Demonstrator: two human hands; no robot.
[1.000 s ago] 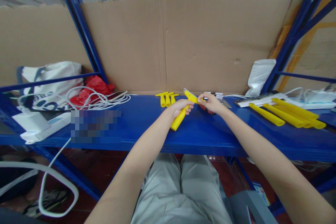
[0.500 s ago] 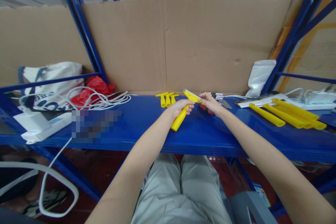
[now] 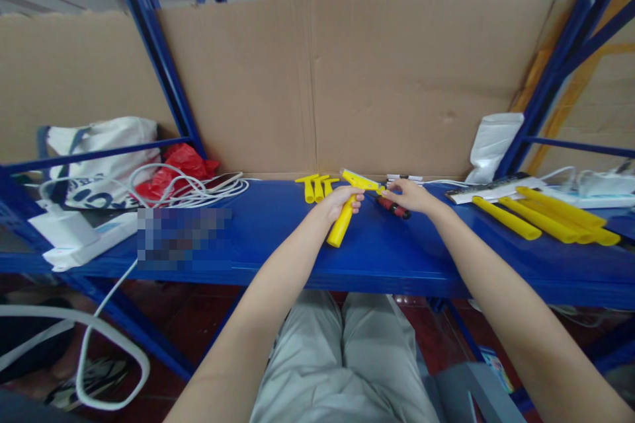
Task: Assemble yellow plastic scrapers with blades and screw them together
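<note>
The person's left hand (image 3: 346, 203) grips a yellow tool (image 3: 338, 230) over the blue surface (image 3: 278, 238), head and handle seemingly joined; the right hand's (image 3: 411, 195) fingertips meet the head's end, though I can't tell if they pinch it. It looks mid-work; three T-shaped yellow pieces (image 3: 310, 192) rest behind, headless yellow tubes (image 3: 538, 219) off right.

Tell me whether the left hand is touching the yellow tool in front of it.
Touching: the head view shows the left hand wrapped around the yellow tool, with the handle's lower end sticking out below the fingers.
</note>
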